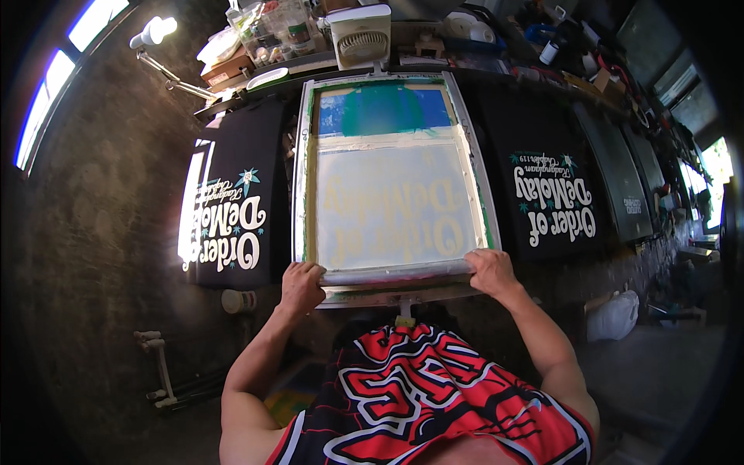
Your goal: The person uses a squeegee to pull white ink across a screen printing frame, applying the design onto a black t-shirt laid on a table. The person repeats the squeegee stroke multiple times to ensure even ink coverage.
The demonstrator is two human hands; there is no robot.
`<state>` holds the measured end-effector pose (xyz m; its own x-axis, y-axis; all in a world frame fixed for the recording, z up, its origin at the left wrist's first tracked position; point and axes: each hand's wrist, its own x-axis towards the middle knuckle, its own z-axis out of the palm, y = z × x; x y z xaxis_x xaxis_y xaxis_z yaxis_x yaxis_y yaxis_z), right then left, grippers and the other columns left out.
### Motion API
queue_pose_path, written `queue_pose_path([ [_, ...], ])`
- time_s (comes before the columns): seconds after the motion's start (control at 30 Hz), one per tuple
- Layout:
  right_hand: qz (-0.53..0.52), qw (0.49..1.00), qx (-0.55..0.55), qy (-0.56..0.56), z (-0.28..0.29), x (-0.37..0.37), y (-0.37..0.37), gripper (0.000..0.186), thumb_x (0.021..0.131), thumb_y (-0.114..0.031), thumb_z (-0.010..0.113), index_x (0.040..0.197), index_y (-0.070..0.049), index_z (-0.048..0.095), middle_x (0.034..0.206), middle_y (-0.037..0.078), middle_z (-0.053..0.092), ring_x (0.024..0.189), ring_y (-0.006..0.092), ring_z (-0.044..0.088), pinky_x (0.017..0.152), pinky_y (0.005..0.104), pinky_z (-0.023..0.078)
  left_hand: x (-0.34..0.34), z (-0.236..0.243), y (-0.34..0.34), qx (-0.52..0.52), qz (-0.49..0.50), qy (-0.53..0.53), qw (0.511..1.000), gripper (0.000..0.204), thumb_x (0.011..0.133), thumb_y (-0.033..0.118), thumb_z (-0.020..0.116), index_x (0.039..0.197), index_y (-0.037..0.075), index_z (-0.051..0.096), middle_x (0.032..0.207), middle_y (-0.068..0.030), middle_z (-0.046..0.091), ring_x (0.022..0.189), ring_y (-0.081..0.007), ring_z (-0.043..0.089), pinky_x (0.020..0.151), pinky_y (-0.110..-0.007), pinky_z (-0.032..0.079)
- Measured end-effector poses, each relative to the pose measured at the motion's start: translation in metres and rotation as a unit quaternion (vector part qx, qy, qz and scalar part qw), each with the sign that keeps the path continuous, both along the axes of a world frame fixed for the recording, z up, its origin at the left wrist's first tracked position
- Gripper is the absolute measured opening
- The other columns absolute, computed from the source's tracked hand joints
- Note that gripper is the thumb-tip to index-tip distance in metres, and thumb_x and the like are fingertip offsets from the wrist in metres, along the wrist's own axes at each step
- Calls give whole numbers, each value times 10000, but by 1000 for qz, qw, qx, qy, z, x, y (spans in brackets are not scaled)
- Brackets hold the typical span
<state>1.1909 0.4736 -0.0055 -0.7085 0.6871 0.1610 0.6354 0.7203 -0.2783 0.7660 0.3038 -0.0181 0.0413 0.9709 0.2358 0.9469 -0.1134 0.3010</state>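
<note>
Printing screen (387, 186) directly before the person, blue-green patch at its far end. Left hand (303, 287) at the screen's near left corner, fingers curled closed on its frame; right hand (493, 271) likewise, near right corner. Black printed cloth (236, 147) left of screen, second black cloth (511, 124) right; white grilled appliance (362, 46) beyond.

Left of the glowing lamp (159, 31), two bright window panes (44, 105) are letting in daylight; below it, a rough wall (101, 170) is standing in shadow; to its right, a cluttered counter (318, 60) is running along the back
</note>
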Motion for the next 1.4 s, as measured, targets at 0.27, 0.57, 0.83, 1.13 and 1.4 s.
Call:
queue_pose_path([
  [0.27, 6, 1000, 5, 14, 1, 10, -21, 134, 625, -53, 648, 739, -57, 577, 723, 101, 627, 731, 324, 682, 644, 450, 549, 3, -15, -18, 56, -45, -28, 997, 362, 538, 45, 688, 900, 50, 678, 871, -78, 667, 828, -276, 659, 755, -409, 487],
  [0.57, -20, 993, 103, 62, -34, -18, 6, 299, 629, -41, 658, 927, -52, 686, 948, 102, 732, 871, 301, 726, 779, 395, 584, -17, -50, 21, 133, -54, -7, 990, 439, 511, 94, 720, 947, 65, 667, 929, -70, 687, 809, -264, 654, 754, -416, 447],
  [0.83, -27, 988, 138, 67, -57, -78, 157, 273, 627, -9, 666, 894, -63, 692, 895, 90, 729, 821, 290, 729, 716, 394, 579, -74, -70, 167, 173, -23, -1, 985, 365, 549, 18, 688, 904, 82, 634, 881, -67, 650, 799, -267, 636, 789, -440, 436],
  [1.13, -55, 983, 162, 70, -72, -156, 342, 141, 679, -32, 647, 803, -97, 665, 857, 78, 721, 802, 289, 722, 688, 418, 569, -151, -85, 366, 219, 11, 34, 975, 272, 596, -30, 676, 839, 83, 627, 798, -71, 608, 784, -290, 616, 780, -424, 418],
  [1.4, -71, 995, 69, 7, -15, -173, 412, 71, 671, -73, 626, 709, -87, 684, 759, 170, 703, 750, 389, 704, 651, 498, 551, -171, -34, 422, 159, 49, 31, 986, 166, 631, 12, 673, 781, 75, 643, 800, -91, 649, 809, -301, 644, 820, -424, 421],
])
